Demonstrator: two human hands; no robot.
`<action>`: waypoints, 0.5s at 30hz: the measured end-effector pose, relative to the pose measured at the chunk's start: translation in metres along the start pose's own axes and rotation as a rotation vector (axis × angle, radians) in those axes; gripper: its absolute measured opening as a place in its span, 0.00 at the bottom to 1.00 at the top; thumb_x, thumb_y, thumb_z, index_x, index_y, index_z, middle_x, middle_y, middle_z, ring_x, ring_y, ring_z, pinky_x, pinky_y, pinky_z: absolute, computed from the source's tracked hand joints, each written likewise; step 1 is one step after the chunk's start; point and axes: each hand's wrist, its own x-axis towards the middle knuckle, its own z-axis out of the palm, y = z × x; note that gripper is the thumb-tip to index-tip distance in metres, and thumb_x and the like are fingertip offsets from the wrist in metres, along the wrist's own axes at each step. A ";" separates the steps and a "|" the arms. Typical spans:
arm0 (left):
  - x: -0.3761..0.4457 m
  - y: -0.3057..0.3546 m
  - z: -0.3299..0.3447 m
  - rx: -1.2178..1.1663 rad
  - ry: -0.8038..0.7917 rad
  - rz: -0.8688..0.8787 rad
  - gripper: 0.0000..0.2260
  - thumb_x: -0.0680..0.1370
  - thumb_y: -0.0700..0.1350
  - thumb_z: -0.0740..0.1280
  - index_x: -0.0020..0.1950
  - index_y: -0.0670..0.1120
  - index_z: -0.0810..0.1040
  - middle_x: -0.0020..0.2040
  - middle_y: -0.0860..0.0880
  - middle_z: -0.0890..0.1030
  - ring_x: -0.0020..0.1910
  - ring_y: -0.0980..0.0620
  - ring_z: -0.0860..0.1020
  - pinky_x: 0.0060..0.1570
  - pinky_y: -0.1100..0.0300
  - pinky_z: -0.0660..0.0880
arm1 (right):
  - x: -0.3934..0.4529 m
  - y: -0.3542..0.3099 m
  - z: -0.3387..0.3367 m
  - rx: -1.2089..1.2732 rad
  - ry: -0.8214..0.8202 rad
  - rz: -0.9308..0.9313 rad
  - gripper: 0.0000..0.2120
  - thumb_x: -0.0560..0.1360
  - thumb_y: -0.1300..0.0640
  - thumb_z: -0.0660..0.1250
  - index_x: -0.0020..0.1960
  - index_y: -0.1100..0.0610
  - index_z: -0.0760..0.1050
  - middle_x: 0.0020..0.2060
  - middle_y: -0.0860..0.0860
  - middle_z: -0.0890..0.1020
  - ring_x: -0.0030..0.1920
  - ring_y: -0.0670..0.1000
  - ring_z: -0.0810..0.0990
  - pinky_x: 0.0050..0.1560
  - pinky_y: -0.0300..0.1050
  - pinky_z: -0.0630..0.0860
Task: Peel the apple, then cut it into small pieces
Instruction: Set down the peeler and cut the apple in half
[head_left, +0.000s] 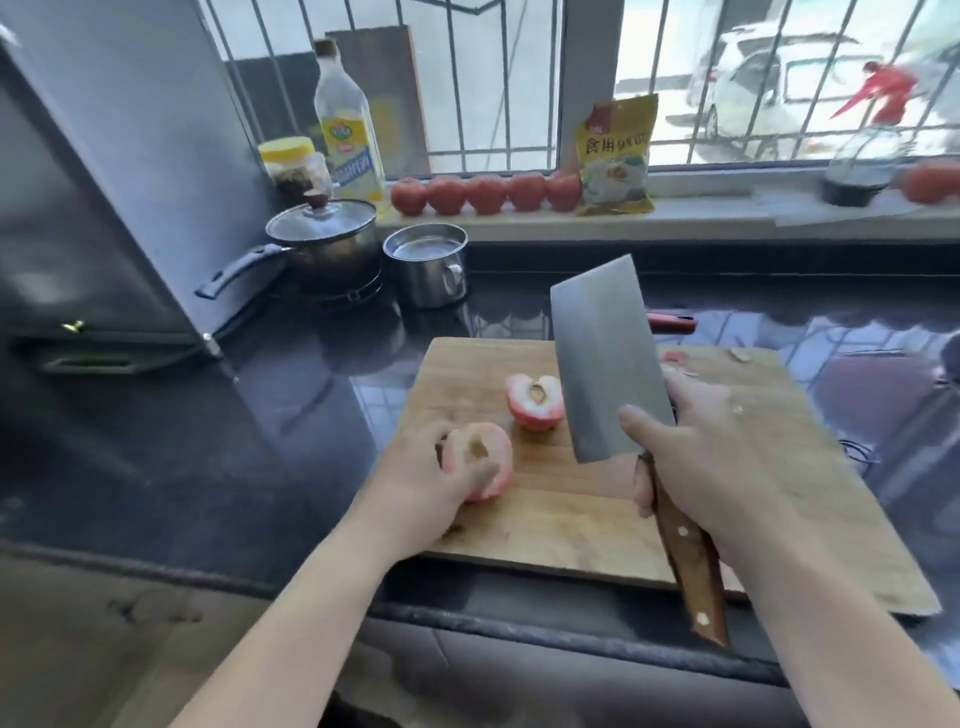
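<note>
Steel cleaver (605, 358) upright in right hand (711, 457), tip away.

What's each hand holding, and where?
Right hand grips the cleaver at its wooden handle, near the blade. Left hand holds an apple half from its left side.

Peeled apple cut in two, one half (535, 401) lying cut face up on the cutting board (571, 525), core hollow showing, other half (480, 460) near the board's left edge, cleaver (605, 364) raised above them
</note>
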 end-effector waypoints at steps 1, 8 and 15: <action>-0.003 0.001 0.003 -0.042 -0.016 0.060 0.13 0.77 0.54 0.73 0.60 0.58 0.80 0.54 0.59 0.81 0.52 0.61 0.78 0.52 0.67 0.74 | -0.001 -0.001 0.000 -0.006 -0.017 -0.015 0.06 0.80 0.62 0.61 0.53 0.54 0.74 0.22 0.63 0.74 0.21 0.61 0.74 0.25 0.50 0.73; -0.010 -0.006 0.009 -0.211 -0.052 0.195 0.24 0.82 0.44 0.69 0.72 0.67 0.69 0.62 0.73 0.72 0.56 0.82 0.68 0.51 0.84 0.62 | -0.010 -0.003 -0.001 0.108 -0.012 -0.035 0.07 0.81 0.61 0.62 0.56 0.53 0.76 0.32 0.64 0.79 0.21 0.63 0.74 0.24 0.53 0.72; -0.012 -0.011 0.017 -0.278 0.069 0.177 0.16 0.78 0.45 0.73 0.61 0.62 0.79 0.54 0.64 0.82 0.52 0.69 0.77 0.47 0.78 0.68 | -0.020 -0.004 0.039 0.306 -0.030 0.117 0.05 0.83 0.57 0.62 0.56 0.50 0.76 0.35 0.52 0.84 0.23 0.55 0.75 0.25 0.45 0.71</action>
